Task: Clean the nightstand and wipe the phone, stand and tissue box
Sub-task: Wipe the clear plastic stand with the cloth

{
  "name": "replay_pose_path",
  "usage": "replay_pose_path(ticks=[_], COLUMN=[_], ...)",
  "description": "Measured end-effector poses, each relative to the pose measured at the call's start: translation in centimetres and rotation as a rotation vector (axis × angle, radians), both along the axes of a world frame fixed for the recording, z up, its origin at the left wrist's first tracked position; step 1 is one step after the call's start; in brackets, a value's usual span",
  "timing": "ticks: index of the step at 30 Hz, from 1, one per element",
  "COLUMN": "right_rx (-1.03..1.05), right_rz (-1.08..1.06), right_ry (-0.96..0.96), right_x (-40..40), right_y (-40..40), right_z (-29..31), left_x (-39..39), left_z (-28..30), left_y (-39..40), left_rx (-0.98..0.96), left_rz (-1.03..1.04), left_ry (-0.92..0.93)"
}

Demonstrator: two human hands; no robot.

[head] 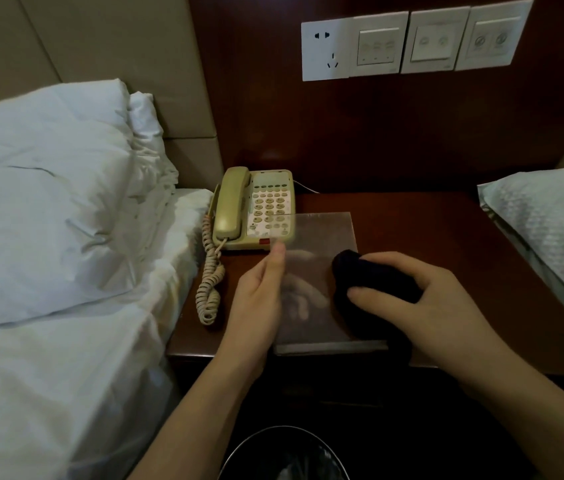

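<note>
Both of your hands are on the clear acrylic stand (318, 237), which you hold tilted over the front half of the nightstand (429, 230), its lower edge near the front rim and its top edge leaning away toward the phone (256, 209). Your left hand (259, 299) grips the stand's left edge, thumb on the near face and fingers curled behind the sheet, where they show faintly through the plastic. Your right hand (422, 299) is clamped round a bunched dark cloth (370, 285) pressed against the near face at its right side.

What matters for the next stroke: the unwiped span seems to lie left of the cloth, toward your left thumb, and the sheet's long axis runs left to right. So the wipe should probably travel across, with the right hand working and the left bracing.

Behind the stand's upper left corner sits the phone, its coiled cord (209, 278) trailing down the nightstand's left side beside the bed (66, 237). No tissue box is visible.
</note>
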State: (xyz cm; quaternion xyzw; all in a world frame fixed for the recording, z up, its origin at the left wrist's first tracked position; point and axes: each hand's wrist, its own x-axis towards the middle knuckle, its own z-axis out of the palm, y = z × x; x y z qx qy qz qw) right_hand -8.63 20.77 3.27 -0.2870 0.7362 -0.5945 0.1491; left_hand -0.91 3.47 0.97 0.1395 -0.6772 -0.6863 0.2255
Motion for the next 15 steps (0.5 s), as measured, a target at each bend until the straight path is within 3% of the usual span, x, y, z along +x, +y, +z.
replay_pose_path(ticks=[4, 6, 8, 11, 15], right_rx=[-0.163, -0.14, 0.006, 0.285, 0.344], right_rz=[-0.163, -0.204, -0.182, -0.082, 0.24], right_ry=[-0.087, -0.027, 0.138, 0.589, 0.707], right_x=[-0.3, -0.6, -0.5, 0.1, 0.4], right_y=[-0.3, -0.2, -0.1, -0.4, -1.3], right_z=[-0.3, -0.6, -1.0, -0.8, 0.6], left_x=[0.5, 0.9, 1.3, 1.5, 1.3], left_z=[-0.2, -0.7, -0.9, -1.2, -1.7], left_y=[0.3, 0.9, 1.7, 2.6, 3.0], left_rx=[0.253, 0.214, 0.142, -0.005, 0.075], left_rz=[-0.093, -0.13, -0.085, -0.005, 0.044], left_ry=[-0.06, -0.093, -0.071, 0.019, 0.03])
